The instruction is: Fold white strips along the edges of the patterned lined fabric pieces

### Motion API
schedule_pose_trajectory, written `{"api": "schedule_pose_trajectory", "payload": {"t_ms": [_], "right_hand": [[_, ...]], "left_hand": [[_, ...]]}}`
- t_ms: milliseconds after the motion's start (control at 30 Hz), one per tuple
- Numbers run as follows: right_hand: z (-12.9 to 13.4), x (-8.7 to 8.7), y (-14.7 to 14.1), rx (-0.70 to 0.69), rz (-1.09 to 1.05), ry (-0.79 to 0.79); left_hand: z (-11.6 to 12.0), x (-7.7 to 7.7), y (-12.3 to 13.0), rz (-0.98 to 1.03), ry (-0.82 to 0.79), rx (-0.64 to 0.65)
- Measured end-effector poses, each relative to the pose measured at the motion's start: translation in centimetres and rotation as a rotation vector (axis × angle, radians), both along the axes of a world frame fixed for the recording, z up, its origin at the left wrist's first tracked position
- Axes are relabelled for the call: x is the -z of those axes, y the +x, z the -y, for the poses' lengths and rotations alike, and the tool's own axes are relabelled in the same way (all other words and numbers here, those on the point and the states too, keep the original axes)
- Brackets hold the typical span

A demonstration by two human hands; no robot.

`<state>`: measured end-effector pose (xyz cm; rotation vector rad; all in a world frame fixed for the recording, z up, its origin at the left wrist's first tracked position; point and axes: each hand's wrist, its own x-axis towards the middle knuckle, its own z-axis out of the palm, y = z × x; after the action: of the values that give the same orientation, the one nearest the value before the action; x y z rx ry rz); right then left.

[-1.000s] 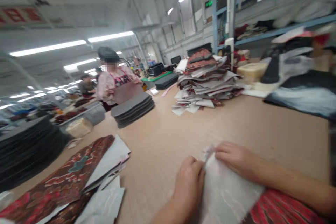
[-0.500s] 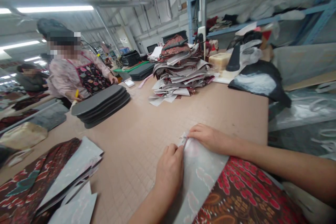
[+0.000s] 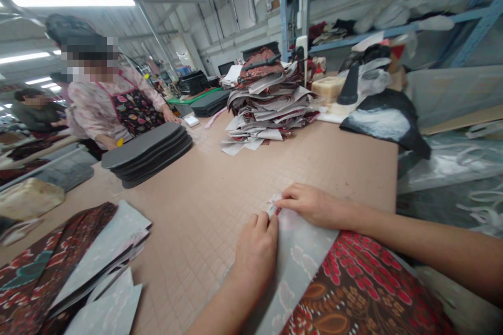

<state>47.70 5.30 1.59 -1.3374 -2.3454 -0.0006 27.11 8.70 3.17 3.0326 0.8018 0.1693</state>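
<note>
at the near side of the table [image 3: 188, 220], the cloth [image 3: 365, 288] lies in front of the person, under the two hands. one part of it is folded over, with the pale grey side up and faint flower shapes on it; to the right of this fold, the brown side with red and orange pattern is visible. the left hand [image 3: 257, 243] has its grip closed on the left edge of the cloth, near the far corner, with the fingers bent. the right hand [image 3: 310, 204] has its grip closed in a pinch at this same corner, its fingertips near to the left hand. a small pale scrap [image 3: 274, 198] shows between the hands; i cannot tell if it is part of the cloth.

to the left, well apart from the hands, there is a pile [image 3: 35, 256] of brown and grey pieces. farther across the table are a dark stack [image 3: 149, 149] of flat pieces with rounded ends and a tall heap [image 3: 271, 102] of grey and red pieces. a co-worker [image 3: 88, 107] stands just behind the dark stack.
</note>
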Motion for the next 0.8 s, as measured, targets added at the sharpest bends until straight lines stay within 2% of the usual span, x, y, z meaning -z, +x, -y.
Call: {"api": "schedule_pose_trajectory", "payload": {"t_ms": [167, 300, 533, 700, 800], "right_hand": [[0.2, -0.4, 0.0, -0.017, 0.1, -0.011], [0.3, -0.3, 0.0, -0.01, 0.135, 0.006], [0.6, -0.8, 0.1, -0.075, 0.212, 0.019], [0.0, -2.0, 0.3, -0.067, 0.216, -0.1], [-0.8, -3.2, -1.8, -0.036, 0.265, -0.111]], "left_hand": [[0.3, -0.3, -0.7, -0.033, -0.03, -0.013], [0.7, -0.2, -3.0, -0.051, -0.052, -0.041], [1.8, 1.0, -9.3, 0.06, -0.095, -0.059], [2.8, 0.1, -14.8, 0.085, -0.241, -0.184], [3.8, -0.5, -17.0, 0.131, -0.256, -0.255]]}}
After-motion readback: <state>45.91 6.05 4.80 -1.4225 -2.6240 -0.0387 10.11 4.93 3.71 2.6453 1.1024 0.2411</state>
